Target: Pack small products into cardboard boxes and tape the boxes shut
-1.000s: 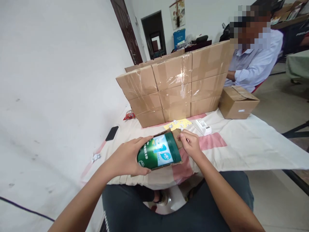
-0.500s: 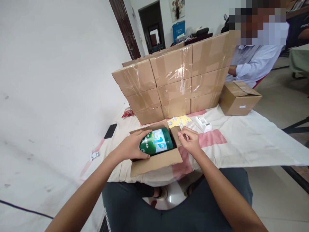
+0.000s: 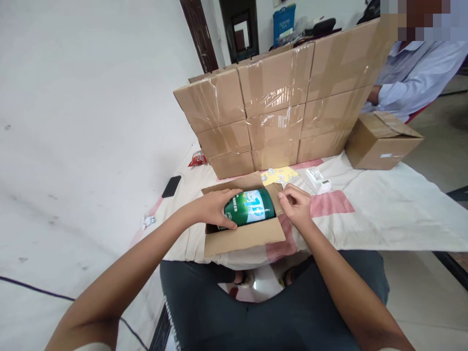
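Observation:
A green canister (image 3: 252, 205) with a white and blue label lies on its side inside an open cardboard box (image 3: 244, 239). My left hand (image 3: 215, 208) grips the canister's left end, thumb on the near side and fingers over the far side. At the box's right end, my right hand (image 3: 295, 202) pinches the raised end flap (image 3: 275, 194) between thumb and fingers. The near flap is folded outward over the cloth, and the far flap stands up behind the canister. The canister hides most of the box's inside.
A wall of taped cardboard boxes (image 3: 274, 107) stands behind. On the cloth (image 3: 383, 209) are a white tape dispenser (image 3: 317, 182), a black phone (image 3: 171, 186), a red packet (image 3: 198, 160) and, at right, a closed carton (image 3: 382, 141). A person in a pale shirt (image 3: 420, 73) sits beyond.
The view has shifted, so most things appear farther right and slightly higher. The canister sits a little lower in the box, still in my left hand. My right hand stays at the end flap.

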Tool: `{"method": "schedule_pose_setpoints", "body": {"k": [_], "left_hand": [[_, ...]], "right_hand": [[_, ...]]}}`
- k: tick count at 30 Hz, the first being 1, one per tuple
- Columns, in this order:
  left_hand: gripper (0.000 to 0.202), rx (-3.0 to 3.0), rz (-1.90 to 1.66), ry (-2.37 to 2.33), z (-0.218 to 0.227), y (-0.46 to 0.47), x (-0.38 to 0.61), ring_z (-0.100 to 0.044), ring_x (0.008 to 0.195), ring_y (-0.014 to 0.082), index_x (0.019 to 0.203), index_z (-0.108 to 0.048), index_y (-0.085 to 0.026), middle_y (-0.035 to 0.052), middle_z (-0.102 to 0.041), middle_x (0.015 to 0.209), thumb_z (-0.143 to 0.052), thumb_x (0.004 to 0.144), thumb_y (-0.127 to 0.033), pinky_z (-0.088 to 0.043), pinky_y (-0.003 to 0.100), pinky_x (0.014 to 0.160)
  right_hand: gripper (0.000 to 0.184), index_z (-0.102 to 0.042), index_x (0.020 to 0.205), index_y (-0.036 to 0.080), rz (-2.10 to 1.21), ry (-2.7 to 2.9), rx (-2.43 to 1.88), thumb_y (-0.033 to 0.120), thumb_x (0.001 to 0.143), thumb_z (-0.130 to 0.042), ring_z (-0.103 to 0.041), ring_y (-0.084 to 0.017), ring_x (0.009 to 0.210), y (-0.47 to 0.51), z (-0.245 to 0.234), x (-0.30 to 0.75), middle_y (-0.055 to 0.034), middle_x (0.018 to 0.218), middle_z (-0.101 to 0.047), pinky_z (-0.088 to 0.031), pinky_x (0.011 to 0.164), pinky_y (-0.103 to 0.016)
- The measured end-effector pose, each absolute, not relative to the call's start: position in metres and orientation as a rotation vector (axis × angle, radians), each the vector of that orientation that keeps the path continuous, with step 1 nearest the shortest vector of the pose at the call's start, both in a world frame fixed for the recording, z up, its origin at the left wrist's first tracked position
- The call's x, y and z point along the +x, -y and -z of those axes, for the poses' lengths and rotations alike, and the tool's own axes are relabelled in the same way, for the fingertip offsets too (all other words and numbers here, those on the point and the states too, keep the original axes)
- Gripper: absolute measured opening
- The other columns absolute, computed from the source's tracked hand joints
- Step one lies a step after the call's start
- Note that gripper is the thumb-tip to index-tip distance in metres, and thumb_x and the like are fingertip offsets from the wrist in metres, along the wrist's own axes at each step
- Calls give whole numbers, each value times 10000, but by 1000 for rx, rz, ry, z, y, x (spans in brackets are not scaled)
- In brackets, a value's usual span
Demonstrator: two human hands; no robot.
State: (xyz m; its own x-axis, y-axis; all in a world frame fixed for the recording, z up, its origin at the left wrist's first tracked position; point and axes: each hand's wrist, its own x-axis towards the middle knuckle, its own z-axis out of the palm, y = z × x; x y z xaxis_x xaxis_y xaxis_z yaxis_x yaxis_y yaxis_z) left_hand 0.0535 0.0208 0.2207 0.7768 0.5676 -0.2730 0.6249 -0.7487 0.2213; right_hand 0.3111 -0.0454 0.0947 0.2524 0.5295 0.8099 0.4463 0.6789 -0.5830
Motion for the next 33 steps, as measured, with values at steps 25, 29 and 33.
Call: {"method": "schedule_pose_setpoints", "body": {"k": [25, 29, 33], "left_hand": [[910, 2715, 551, -925, -214, -31, 72, -643, 1191, 350, 1481, -406, -118, 204, -617, 1388, -735, 743, -538, -512, 396, 943], [865, 2774, 537, -957, -204, -27, 72, -666, 1152, 363, 1478, -406, -116, 212, -639, 1346, -707, 755, -483, -524, 403, 898], [840, 2818, 570, -1018, -197, -24, 74, -687, 1104, 379, 1452, -411, -143, 207, -640, 1341, -711, 739, -472, -534, 424, 863]], "right_hand": [[295, -555, 663, 210, -145, 1292, -925, 261, 943, -632, -459, -142, 572, 40, -87, 312, 17, 618, -492, -337, 569, -305], [297, -555, 662, 210, -149, 1286, -943, 276, 942, -629, -468, -145, 582, 39, -85, 311, 13, 622, -498, -344, 574, -307], [301, -558, 660, 210, -152, 1283, -954, 297, 940, -630, -461, -144, 577, 39, -86, 311, 11, 622, -502, -339, 569, -306]]}}
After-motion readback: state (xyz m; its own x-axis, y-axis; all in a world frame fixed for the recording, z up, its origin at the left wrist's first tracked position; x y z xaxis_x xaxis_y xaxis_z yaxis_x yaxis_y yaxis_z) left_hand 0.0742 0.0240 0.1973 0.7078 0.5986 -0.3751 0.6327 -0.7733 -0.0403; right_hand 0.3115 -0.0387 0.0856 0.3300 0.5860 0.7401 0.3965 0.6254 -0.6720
